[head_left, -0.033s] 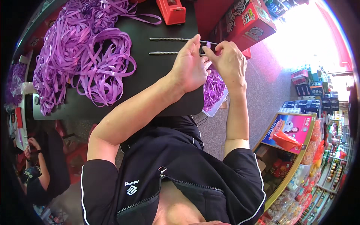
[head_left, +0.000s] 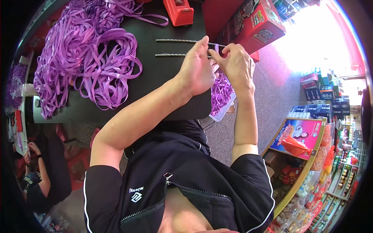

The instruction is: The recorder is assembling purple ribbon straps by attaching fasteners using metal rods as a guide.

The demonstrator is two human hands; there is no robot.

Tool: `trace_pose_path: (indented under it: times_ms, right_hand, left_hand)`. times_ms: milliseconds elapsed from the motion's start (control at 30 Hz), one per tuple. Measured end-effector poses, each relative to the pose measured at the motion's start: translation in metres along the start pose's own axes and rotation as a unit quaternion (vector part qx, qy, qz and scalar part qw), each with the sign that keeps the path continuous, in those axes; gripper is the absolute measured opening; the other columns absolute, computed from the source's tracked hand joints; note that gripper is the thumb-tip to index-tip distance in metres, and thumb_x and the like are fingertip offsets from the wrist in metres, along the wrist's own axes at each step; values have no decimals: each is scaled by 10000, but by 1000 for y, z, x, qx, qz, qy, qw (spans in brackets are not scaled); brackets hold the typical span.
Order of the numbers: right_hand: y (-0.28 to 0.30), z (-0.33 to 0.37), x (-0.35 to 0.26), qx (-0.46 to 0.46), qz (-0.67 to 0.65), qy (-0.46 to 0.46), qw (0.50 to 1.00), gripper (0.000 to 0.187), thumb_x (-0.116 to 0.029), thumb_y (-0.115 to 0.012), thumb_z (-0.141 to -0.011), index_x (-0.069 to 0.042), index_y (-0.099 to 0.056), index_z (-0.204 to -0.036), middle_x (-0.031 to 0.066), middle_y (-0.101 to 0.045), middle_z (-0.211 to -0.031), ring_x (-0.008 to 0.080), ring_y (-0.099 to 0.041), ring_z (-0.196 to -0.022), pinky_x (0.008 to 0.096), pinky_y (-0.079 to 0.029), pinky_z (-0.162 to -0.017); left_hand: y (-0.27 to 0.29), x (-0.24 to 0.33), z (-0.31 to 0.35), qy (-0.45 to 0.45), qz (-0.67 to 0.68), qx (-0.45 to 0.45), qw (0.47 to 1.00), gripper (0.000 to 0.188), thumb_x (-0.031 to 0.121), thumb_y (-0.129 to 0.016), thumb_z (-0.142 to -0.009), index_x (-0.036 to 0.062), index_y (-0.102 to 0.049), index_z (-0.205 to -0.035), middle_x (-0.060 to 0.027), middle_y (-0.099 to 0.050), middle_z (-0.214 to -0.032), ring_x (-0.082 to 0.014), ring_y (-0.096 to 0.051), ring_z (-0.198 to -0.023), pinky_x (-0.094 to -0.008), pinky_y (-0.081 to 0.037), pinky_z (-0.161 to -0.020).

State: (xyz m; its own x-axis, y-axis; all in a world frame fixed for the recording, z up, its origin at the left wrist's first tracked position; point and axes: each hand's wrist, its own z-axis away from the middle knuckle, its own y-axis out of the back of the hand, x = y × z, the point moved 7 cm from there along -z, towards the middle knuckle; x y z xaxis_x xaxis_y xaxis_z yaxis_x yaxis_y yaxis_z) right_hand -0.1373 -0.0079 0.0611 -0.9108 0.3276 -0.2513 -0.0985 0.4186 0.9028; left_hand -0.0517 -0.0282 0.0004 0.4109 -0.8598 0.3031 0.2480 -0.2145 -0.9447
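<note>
My left hand (head_left: 198, 68) and my right hand (head_left: 235, 64) meet at the right edge of a black table (head_left: 163, 85). Together their fingertips pinch a short strip of purple ribbon (head_left: 216, 48). The strip sits at the right ends of two thin twisted metal rods, an upper rod (head_left: 175, 40) and a lower rod (head_left: 169, 55), which lie side by side on the table. Whether the ribbon is wound around the rods is hidden by my fingers. Below my hands, a shallow tray of purple ribbon pieces (head_left: 222, 95) juts past the table edge.
A big loose pile of purple ribbon (head_left: 85, 58) covers the table's left half. A red tape dispenser (head_left: 178, 11) stands at the far edge, a red carton (head_left: 258, 23) to its right. Shop shelves (head_left: 307, 155) fill the right; another person (head_left: 39, 174) sits lower left.
</note>
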Motion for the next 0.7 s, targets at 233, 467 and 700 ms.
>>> trace_pose_path:
  times_ms: [233,467,700]
  right_hand:
    - [-14,-7,-4,-24,-6,3,1000,232,-271,-662,-756,-44,-677,-796,158,-656,-821,334,-648,-771,420,-504,-699]
    - [-16,-28,-9,-120,-45,-44,991,184,-215,-621,-721,-50,-692,-759,163,-664,-740,326,-656,-757,410,-513,-707]
    - [-27,-52,11,-206,-108,-14,973,226,-229,-658,-699,-42,-724,-808,143,-659,-690,255,-654,-677,361,-509,-674]
  left_hand:
    - [-1,-1,1,-1,-20,8,1000,916,605,-444,-868,238,134,-1478,-200,-32,-1525,-262,-173,-1376,-412,-2,-1123]
    - [1,-4,-6,15,6,-11,1000,938,616,-435,-864,232,181,-1459,-233,163,-1512,-315,149,-1418,-433,126,-1105]
    - [0,1,1,-7,-1,32,999,960,618,-461,-852,232,171,-1462,-278,183,-1488,-340,150,-1414,-451,134,-1100]
